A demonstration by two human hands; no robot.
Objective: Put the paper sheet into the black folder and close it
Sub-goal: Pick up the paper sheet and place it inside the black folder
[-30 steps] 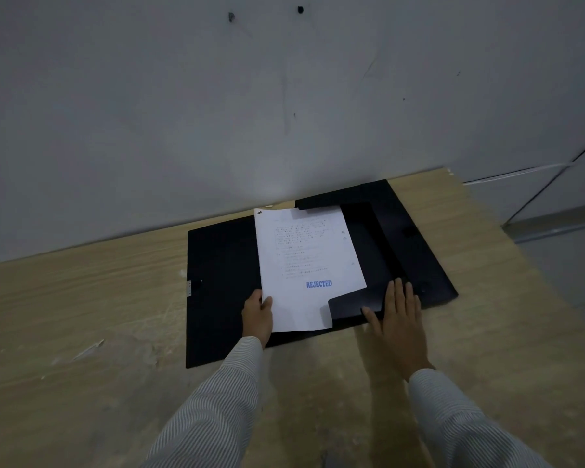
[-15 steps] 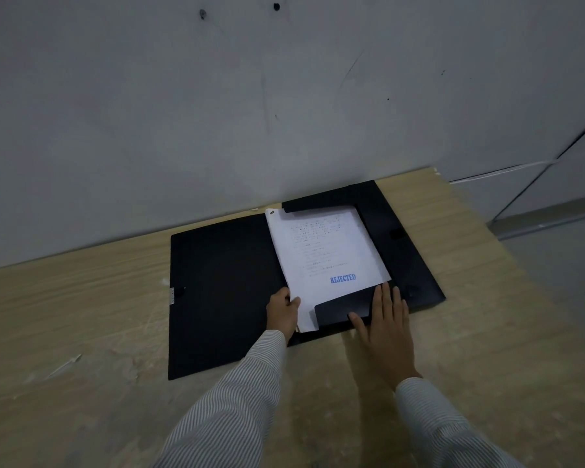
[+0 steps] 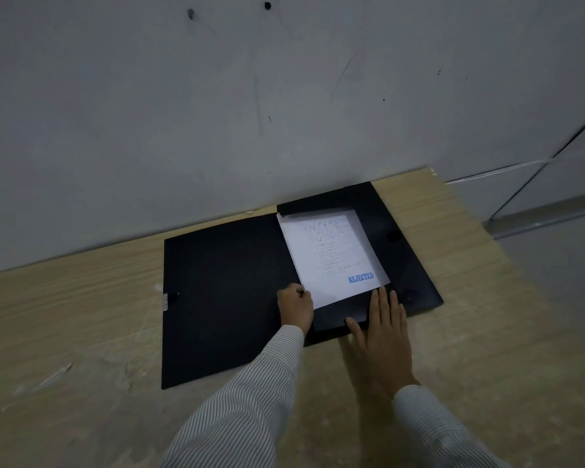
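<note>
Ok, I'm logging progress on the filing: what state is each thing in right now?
black folder: open, flat on the table.
paper sheet: in the right half, bottom edge under the flap.
left hand: pinching the sheet's corner.
right hand: flat, pressing the flap.

A pale wooden table (image 3: 81, 332) is standing pushed against a grey wall (image 3: 217, 113), its scuffed top catching dim light. Two small dark holes (image 3: 267, 5) are showing high on that wall, above the table. To the right of the table, a white cable (image 3: 497, 170) is running along the wall.
</note>
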